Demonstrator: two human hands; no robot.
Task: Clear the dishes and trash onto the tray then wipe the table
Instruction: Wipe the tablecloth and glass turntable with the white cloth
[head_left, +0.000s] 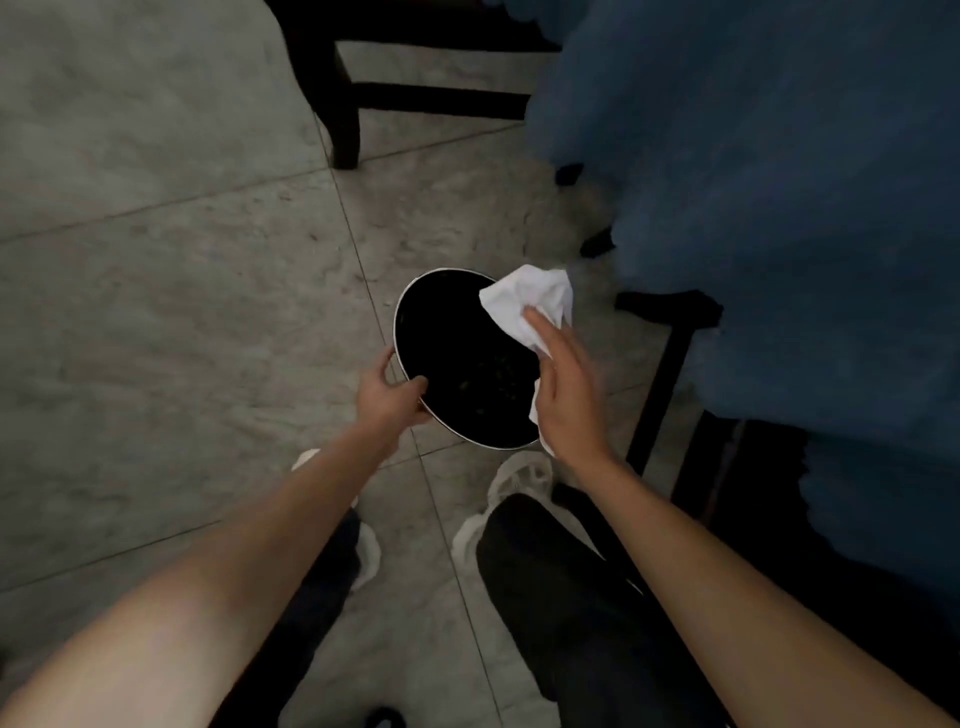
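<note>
A round black plate (457, 364) with a thin pale rim is held out over the floor, tilted toward me. My left hand (389, 395) grips its left edge, thumb on the rim. My right hand (563, 395) presses a crumpled white napkin (530, 301) against the plate's right side; part of the napkin hangs out below my palm. Small specks show on the plate's dark surface.
Grey tiled floor (182, 260) lies below. A blue tablecloth (779, 208) drapes down at the right, with dark chair legs (343, 119) at the top and a dark chair frame (660, 374) at the right. My white shoes (519, 478) and dark trousers are underneath.
</note>
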